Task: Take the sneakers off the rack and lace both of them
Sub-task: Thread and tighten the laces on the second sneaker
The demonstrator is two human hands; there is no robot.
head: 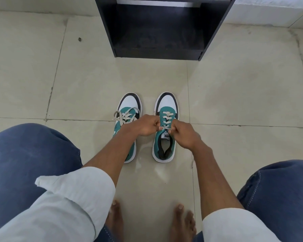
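Observation:
Two teal, white and black sneakers stand side by side on the tiled floor, toes pointing away from me. The right sneaker (166, 103) has its white lace (166, 119) crossed through several eyelets. My left hand (143, 126) pinches the lace at the top left eyelet. My right hand (184, 135) pinches the lace end at the top right eyelet. The left sneaker (129, 103) has a loose white lace (120, 115) trailing off its left side; my left forearm covers its rear half.
A black open shoe rack (157, 27) stands on the floor straight ahead, its shelves bare. My knees in blue jeans fill the lower left and right corners. My bare feet (180, 222) rest on the tiles below the shoes.

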